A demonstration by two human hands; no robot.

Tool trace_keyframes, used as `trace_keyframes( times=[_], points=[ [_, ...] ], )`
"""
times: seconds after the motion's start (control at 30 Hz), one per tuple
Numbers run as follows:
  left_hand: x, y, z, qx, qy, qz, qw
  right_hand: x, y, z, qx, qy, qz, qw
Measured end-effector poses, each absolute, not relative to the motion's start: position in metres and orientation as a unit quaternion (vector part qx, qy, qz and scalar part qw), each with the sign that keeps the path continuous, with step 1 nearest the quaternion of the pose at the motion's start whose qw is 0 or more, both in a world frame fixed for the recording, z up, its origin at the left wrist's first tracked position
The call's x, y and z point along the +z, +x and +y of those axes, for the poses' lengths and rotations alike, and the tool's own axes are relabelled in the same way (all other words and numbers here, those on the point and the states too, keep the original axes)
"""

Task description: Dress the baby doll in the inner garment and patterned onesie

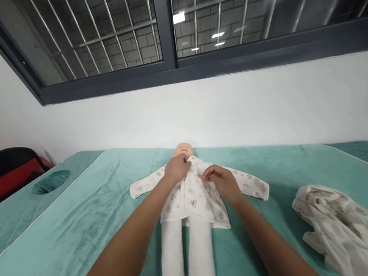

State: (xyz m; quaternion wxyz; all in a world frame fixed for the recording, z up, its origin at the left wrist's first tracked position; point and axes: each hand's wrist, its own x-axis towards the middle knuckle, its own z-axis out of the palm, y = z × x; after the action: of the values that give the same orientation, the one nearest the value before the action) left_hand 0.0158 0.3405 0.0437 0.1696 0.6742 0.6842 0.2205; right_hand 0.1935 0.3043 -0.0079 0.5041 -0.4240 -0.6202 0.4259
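A baby doll (184, 148) lies on its back on the green bed cover, its head toward the wall. It wears a white printed baby jacket (194, 203), sleeves spread to both sides, and white trousers (202, 251). My left hand (176, 169) is closed on the jacket's front edge just below the doll's chin, hiding part of the collar. Over the chest on the right, my right hand (223, 181) has its thumb and fingers drawn together close to the jacket. Whether cloth is between those fingertips is hidden.
Crumpled printed cloth (340, 227) lies at the right. A teal padded bed (6, 224) with a round hole (52, 181) shows at the left under the green cover (81, 214). Beside it is a red and black bag (11, 173). A white wall (201, 111) and barred window rise behind.
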Motion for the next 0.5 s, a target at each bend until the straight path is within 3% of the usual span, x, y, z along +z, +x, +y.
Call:
trace_keyframes(
  times=[0.23,0.5],
  points=[
    [0.037,0.003,0.345,0.306,0.608,0.706,0.193,-0.014,0.213,0.314,0.364,-0.576,-0.657,0.323],
    [0.013,-0.006,0.307,0.419,0.585,0.665,0.201,-0.024,0.242,0.330,0.335,-0.575,-0.662,0.344]
  ],
)
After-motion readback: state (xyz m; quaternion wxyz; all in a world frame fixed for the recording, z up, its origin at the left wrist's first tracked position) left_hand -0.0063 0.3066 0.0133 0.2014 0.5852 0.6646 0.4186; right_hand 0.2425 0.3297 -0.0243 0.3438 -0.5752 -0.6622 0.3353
